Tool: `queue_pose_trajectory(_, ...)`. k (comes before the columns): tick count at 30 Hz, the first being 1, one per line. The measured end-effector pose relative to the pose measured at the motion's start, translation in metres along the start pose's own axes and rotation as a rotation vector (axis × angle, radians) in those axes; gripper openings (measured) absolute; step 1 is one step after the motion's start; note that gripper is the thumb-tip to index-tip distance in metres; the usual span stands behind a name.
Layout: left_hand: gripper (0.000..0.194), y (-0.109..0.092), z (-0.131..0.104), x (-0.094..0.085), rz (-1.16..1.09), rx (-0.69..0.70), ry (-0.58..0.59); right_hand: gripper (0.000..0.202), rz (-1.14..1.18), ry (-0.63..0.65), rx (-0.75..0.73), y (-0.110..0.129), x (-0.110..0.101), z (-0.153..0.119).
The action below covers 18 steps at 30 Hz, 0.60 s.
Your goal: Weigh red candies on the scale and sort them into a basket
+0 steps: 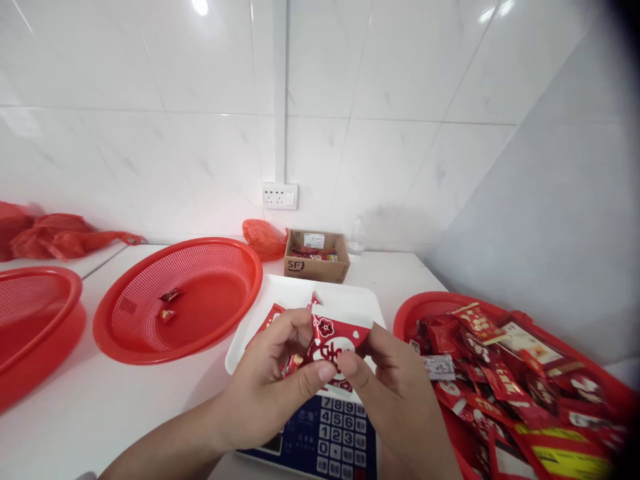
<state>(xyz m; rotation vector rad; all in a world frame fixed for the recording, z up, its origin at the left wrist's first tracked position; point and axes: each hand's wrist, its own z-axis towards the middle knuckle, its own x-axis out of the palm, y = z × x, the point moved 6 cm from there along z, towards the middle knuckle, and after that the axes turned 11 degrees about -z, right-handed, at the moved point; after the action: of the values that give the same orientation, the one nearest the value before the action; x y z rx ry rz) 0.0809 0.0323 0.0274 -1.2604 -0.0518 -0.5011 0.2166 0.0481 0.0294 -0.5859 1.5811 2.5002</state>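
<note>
Behind everything you face a white tiled wall (210,160), with the white tabletop (160,413) below it. Taking the scale as the clock's centre, the heaped basket (425,298) sits at 3 o'clock, crowded with mostly red packaged snacks (505,387). At 10 o'clock is the round red basket (215,327), holding two small wrapped pieces (169,305); the edge basket (47,277) stands at 9, cut off by the view. In the middle is the scale (300,430), its white tray (350,297) on the 12 o'clock side of the keypad. At 12, beyond the tray, is the cardboard box (317,269), packets inside.

Your left hand (273,380) and right hand (395,380) are nearly closed, pinching one red-and-white packet (333,337) between thumbs and fingers, above the tray. Other red packets (273,315) show past your left hand; you cannot tell whether it grips any.
</note>
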Motion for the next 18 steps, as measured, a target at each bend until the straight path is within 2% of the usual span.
queue_pose_trajectory(7, 0.032, -0.001, -0.001, 0.002, 0.071, 0.049, 0.010, 0.030, -0.045, -0.015, -0.032, 0.005, -0.002, 0.000)
queue_pose_trajectory(12, 0.022, -0.002, -0.003, 0.004, 0.069, 0.015, 0.027, 0.026, -0.066, -0.042, -0.042, 0.006, -0.003, -0.001)
queue_pose_trajectory(18, 0.014, -0.011, -0.003, 0.003, 0.128, 0.056, 0.007, 0.031, 0.015, -0.009, -0.030, 0.003, 0.000, -0.002)
